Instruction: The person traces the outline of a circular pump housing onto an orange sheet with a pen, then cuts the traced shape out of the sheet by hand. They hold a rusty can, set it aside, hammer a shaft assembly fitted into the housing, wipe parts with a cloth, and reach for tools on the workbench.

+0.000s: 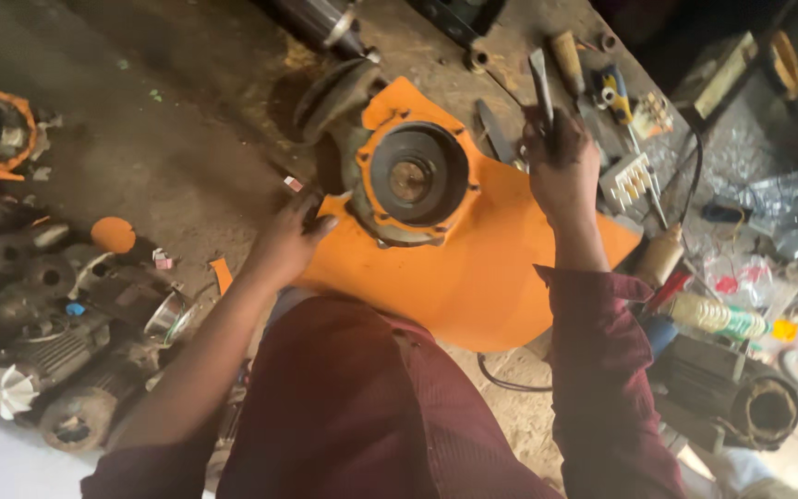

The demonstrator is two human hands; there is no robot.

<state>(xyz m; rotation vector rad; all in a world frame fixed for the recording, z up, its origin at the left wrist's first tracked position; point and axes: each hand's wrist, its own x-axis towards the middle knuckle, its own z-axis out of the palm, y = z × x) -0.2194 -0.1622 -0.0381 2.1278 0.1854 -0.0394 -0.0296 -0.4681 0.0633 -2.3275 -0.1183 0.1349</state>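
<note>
Motor housing: a round metal housing (pixel 415 180) with an orange flange and a dark circular recess around a central shaft end; it sits on the orange sheet at the middle of the workbench.
Orange sheet: a large, irregularly cut orange sheet (pixel 473 277) lies flat under the housing and spreads from it toward the person.
Left hand: the left hand (pixel 285 242) rests at the sheet's edge just left of the housing, fingers bent together and pressing on the sheet; whether they pinch a small tool is hard to tell in the dim view.
Right hand: the right hand (pixel 562 171) is raised to the right of the housing, fingers clamped around the handle of a flat metal blade tool (pixel 540 81) that points away from the person.
Screwdrivers: a wooden-handled tool (pixel 567 60) and a blue and yellow screwdriver (pixel 617 94) lie on the bench beyond the right hand, right of the housing.
Terminal block: a white ribbed block (pixel 629 181) lies just right of the right hand.
Bench: a grimy dark workbench (pixel 187 139) stretches to the left of the housing.
Old motors: several dusty motor bodies (pixel 66 360), one with a white fan (pixel 0 390), lie well to the left of the housing, lower down.
Rusty motor: another motor (pixel 741 397) sits well to the right of the housing, near the person's right sleeve.
</note>
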